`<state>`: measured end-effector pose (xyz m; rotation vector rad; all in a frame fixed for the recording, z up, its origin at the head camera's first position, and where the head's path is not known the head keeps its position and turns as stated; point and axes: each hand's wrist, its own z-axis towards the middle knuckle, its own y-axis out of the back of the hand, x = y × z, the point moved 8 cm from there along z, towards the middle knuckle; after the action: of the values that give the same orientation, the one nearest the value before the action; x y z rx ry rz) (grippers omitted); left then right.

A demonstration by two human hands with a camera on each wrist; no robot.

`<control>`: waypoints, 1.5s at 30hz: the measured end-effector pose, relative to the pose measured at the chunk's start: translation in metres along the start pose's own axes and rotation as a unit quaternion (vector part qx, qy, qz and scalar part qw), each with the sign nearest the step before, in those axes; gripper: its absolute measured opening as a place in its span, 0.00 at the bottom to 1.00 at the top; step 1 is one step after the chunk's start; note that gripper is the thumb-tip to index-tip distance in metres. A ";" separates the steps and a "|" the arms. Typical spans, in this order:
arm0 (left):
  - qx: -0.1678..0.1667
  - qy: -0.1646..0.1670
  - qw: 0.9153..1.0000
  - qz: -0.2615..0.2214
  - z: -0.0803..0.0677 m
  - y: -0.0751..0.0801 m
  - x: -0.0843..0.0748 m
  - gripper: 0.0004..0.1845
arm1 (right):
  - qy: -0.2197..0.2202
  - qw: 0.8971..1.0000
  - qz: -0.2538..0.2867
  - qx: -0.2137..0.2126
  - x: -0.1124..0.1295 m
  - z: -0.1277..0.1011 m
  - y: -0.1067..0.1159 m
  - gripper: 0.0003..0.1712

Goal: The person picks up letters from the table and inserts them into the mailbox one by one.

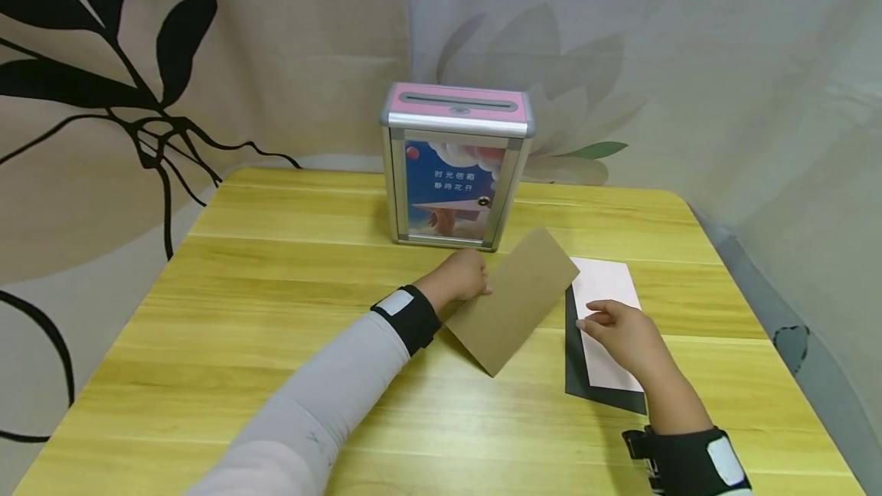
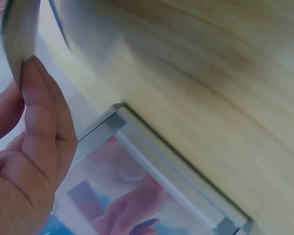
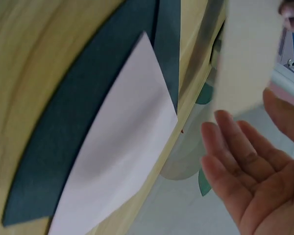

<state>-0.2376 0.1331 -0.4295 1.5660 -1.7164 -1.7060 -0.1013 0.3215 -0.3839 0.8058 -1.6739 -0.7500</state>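
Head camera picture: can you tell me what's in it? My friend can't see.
A person's left hand holds a brown envelope tilted above a yellow table, while the right hand hovers open over a pale pink envelope on a dark one. Behind stands a pink-topped letter box.

The head view looks forward and down over the whole desk (image 1: 276,312) toward the letterbox (image 1: 456,167). The left wrist view sits close, facing the letterbox (image 2: 152,196) front. The right wrist view, also close, faces the pink envelope (image 3: 122,142), shared with the head view (image 1: 606,297).
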 end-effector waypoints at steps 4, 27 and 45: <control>-0.057 -0.029 0.990 -0.124 -0.066 0.059 -0.041 0.23 | 0.011 0.999 0.034 0.018 0.006 0.004 -0.008 0.35; -0.300 -0.169 0.917 -0.204 -0.134 0.200 -0.061 0.04 | 0.241 0.908 0.248 -0.238 0.145 0.027 0.084 0.06; -0.496 -0.271 0.806 -0.176 -0.155 0.277 -0.053 0.06 | 0.393 0.828 0.205 -0.343 0.236 0.046 0.153 0.03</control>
<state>-0.2301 0.0142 -0.1308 0.9273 -0.3693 -2.7498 -0.2115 0.2199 -0.1417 0.1563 -0.6864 -0.5345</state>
